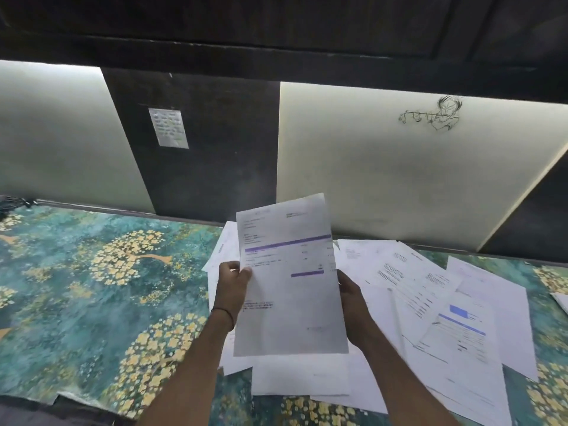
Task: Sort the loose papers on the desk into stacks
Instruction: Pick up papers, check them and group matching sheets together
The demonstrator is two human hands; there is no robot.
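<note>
Head view: the person held a single printed sheet [289, 287] upright above the desk, in front of the chest and clear of the surface. The left hand [233, 281] grasped its left edge, thumb on the printed face and fingers behind. The right hand [350, 290] grasped the right edge, most of its fingers hidden behind the paper. The sheet carried purple bands across its middle; the text was too blurred to read. The remaining loose papers [430, 302] lay overlapping and askew on the right half of the desk, directly beneath and beside the held sheet. The floral cloth [92, 272] covering the left half bore no stack. In my judgement the step in hand was reading the sheet to classify it, with sorting barely begun. To do it well, the sheet should be kept flat between both hands, then laid squarely on the cloth at left, well apart from the pile, so later sheets align on it.
</note>
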